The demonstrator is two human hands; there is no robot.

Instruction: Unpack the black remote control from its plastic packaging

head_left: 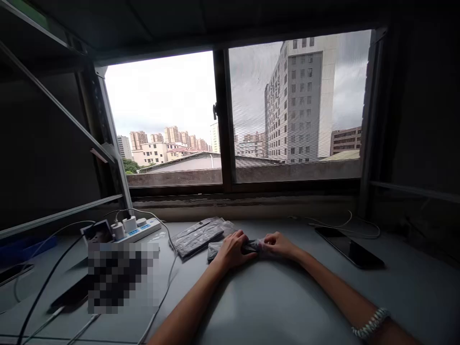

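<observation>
My left hand (233,250) lies over a dark item in a clear plastic bag (253,246), its fingers wrapped round it and its thumb along the near side. At the bag's right end, my right hand (279,245) pinches the crumpled plastic. What is inside the bag is too dark and too covered to make out. Just left of my hands, several flat dark packages in clear plastic (196,238) lie overlapping on the grey table (273,302).
A white power strip (143,231) with plugged-in chargers stands at the back left, and cables trail across the table's left side. A dark phone (79,290) lies there, partly blurred out. At right is a black tablet-like device (350,247) near a white cable (362,225). Behind is a window.
</observation>
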